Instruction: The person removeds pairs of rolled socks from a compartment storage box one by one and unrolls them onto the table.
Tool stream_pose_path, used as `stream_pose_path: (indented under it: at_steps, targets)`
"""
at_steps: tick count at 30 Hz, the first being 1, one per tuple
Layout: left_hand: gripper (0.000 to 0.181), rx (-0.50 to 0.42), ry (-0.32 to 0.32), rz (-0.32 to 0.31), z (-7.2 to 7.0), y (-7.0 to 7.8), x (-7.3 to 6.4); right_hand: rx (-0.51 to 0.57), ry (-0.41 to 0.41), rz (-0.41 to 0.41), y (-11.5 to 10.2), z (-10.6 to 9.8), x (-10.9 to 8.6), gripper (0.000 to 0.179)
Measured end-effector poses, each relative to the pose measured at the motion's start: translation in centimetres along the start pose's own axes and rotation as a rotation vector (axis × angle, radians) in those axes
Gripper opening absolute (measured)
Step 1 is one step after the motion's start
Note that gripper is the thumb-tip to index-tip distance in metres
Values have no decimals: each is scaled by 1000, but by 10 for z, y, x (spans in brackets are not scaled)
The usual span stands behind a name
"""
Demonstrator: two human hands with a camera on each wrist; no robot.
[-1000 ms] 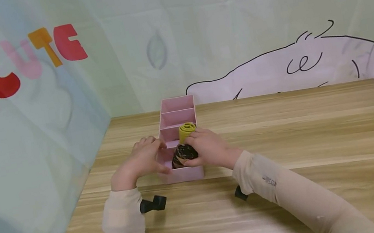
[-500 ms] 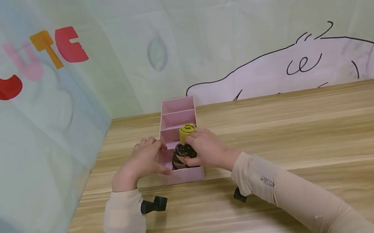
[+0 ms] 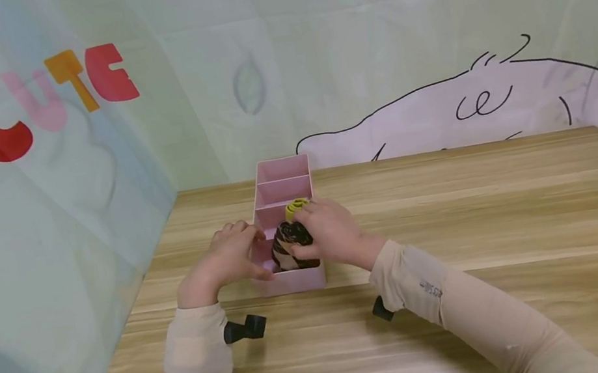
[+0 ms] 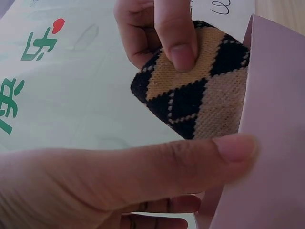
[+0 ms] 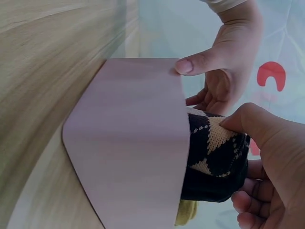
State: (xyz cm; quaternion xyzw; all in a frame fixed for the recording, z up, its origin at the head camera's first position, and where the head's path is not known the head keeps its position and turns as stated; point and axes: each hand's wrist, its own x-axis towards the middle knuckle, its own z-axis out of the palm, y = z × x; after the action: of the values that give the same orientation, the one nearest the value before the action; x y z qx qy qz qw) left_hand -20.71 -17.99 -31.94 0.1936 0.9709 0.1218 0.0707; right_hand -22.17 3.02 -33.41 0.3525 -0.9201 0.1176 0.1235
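A pink box (image 3: 294, 281) divided into a row of compartments stands lengthwise on the table. My left hand (image 3: 230, 257) holds its near left corner; in the left wrist view the thumb lies across the rim of the box wall (image 4: 279, 105). My right hand (image 3: 335, 234) pinches a rolled argyle sock (image 3: 285, 251), black, tan and beige, at the nearest compartment. In the right wrist view the sock (image 5: 217, 148) sticks up past the rim, thumb on one side and fingers on the other. Behind it a yellow-green fabric roll (image 3: 294, 207) stands in the second compartment, partly hidden by the right hand.
The two farther compartments (image 3: 284, 190) show bare pink walls. The wood-grain table (image 3: 488, 214) extends to both sides and toward the person. A printed cloth backdrop (image 3: 367, 23) hangs at the back and left. Black wrist mounts (image 3: 245, 329) jut out below the sleeves.
The right hand has drawn the argyle sock upward a little, so it now covers more of the yellow-green roll. The left hand stays at the box corner.
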Motion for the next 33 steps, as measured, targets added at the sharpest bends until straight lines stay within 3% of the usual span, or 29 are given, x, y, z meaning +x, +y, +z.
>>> stream_pose_path:
  at_steps: [9, 21, 33]
  targets:
    - [63, 5, 3, -4, 1, 2, 0, 19, 73, 14, 1, -11, -3, 43]
    - [64, -4, -5, -13, 1, 3, 0, 4, 74, 83, 2, -31, -9, 45]
    - [63, -17, 46, 18, -2, 10, 0, 39, 120, 89, 9, -41, -17, 44]
